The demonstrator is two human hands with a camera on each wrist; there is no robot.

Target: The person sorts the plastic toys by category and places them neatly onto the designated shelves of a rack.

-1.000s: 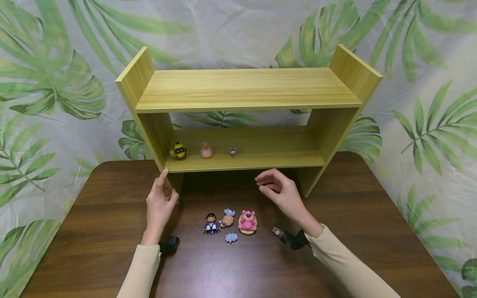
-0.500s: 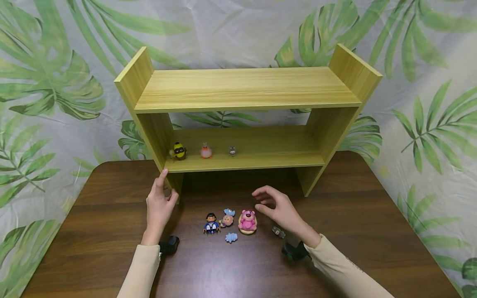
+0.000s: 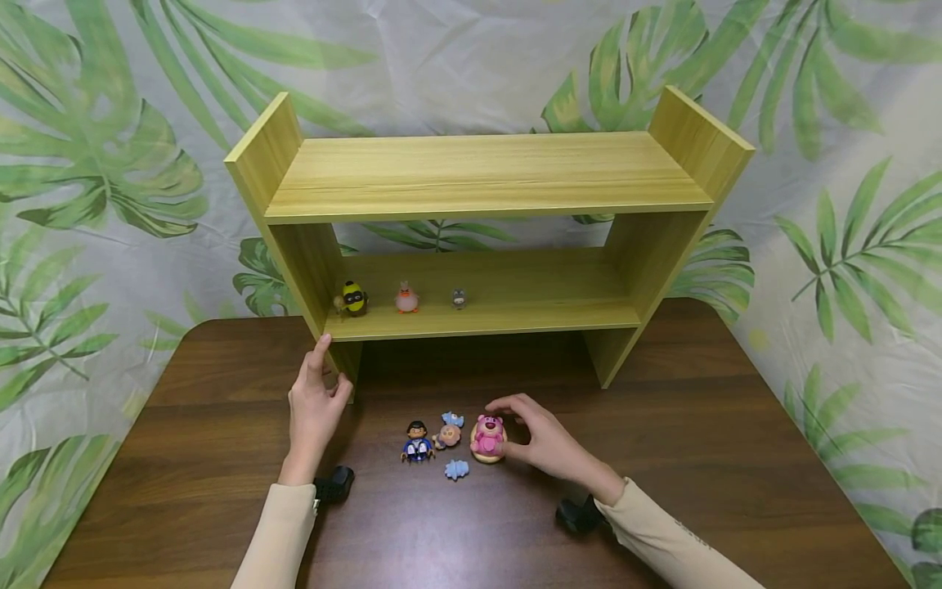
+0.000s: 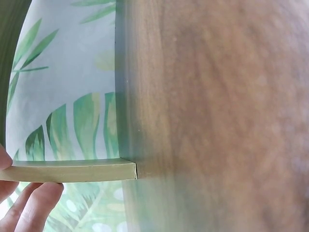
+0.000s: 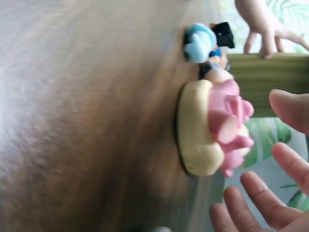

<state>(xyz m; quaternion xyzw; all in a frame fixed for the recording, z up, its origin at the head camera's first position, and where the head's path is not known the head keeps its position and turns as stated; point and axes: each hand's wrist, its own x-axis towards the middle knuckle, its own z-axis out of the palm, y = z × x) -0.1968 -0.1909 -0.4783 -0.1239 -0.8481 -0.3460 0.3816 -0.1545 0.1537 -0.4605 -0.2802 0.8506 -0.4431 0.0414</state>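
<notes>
My left hand (image 3: 315, 401) grips the lower left side panel (image 4: 72, 171) of a wooden shelf unit, thumb on one face and fingers on the other. My right hand (image 3: 548, 442) reaches in beside a pink bear figurine (image 3: 489, 435) seated on a cream ring on the table. In the right wrist view its fingers are spread, with a gap between them and the bear figurine (image 5: 224, 125). Left of the bear lie a small round peach-coloured figure (image 3: 448, 435), two light-blue pieces (image 3: 456, 469) and a dark-haired toy figure (image 3: 418, 442) in blue.
On the middle shelf (image 3: 515, 315) stand a yellow-and-black figure (image 3: 355, 299), a pink duck-like figure (image 3: 407, 298) and a small grey figure (image 3: 459, 298). The shelf unit's right panel (image 3: 621, 352) rests on the brown table (image 3: 699, 409). A leaf-patterned cloth (image 3: 471, 65) hangs behind.
My right hand has come down and left from in front of the shelf to the pink bear. It now hides a grey toy on the table. The left hand stays put.
</notes>
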